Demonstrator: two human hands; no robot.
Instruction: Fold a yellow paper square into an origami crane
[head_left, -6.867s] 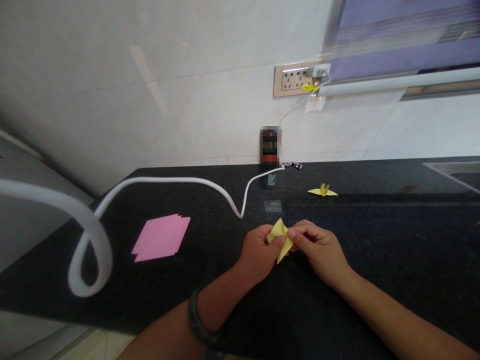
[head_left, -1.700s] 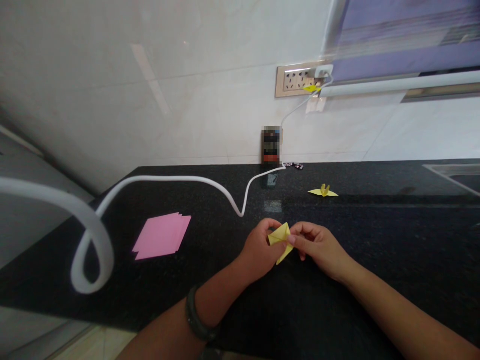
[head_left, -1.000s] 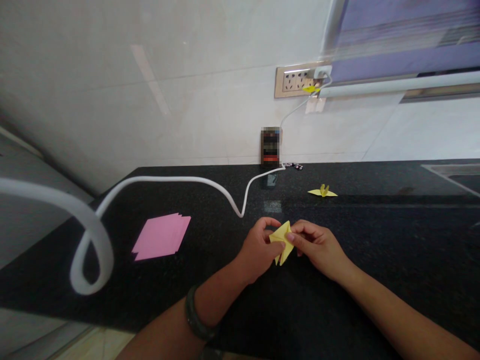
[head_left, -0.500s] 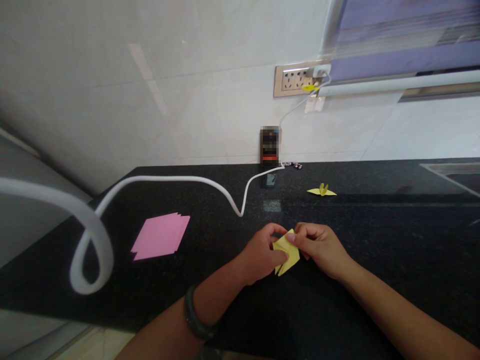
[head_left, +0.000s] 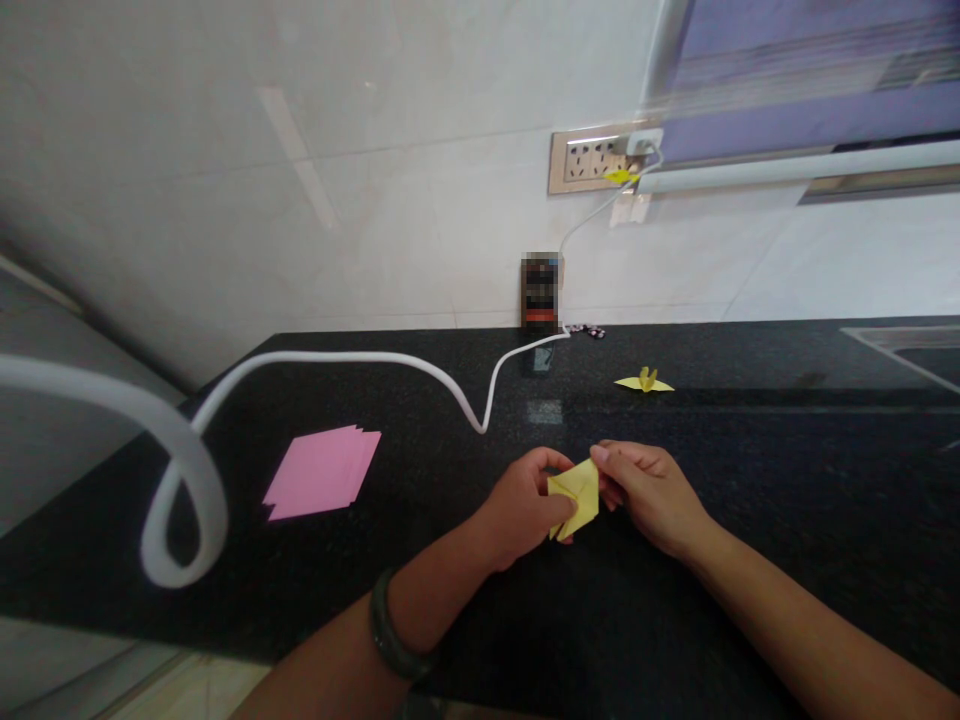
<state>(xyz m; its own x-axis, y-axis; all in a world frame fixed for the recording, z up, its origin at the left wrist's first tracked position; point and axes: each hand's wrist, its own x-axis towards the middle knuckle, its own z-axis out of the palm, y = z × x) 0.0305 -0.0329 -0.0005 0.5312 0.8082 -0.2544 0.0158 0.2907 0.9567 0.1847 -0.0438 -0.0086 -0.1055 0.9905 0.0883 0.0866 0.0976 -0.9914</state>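
Both my hands pinch a small folded yellow paper (head_left: 578, 494) just above the black countertop (head_left: 750, 470). My left hand (head_left: 521, 505) grips its left edge with thumb and fingers curled. My right hand (head_left: 646, 492) holds the right edge, fingers closed over the top corner. A dark bracelet (head_left: 390, 635) sits on my left wrist. A finished yellow folded figure (head_left: 643, 382) lies flat on the counter behind my hands.
A stack of pink paper squares (head_left: 322, 484) lies to the left. A white cable (head_left: 337, 362) loops over the counter from a wall socket (head_left: 592, 160). A phone (head_left: 541, 295) leans upright against the tiled wall. A sink edge (head_left: 907, 340) shows at far right.
The yellow paper has been turned and lowered slightly between my hands; a flap now faces up wider than before. My right fingers shifted to its upper right corner.
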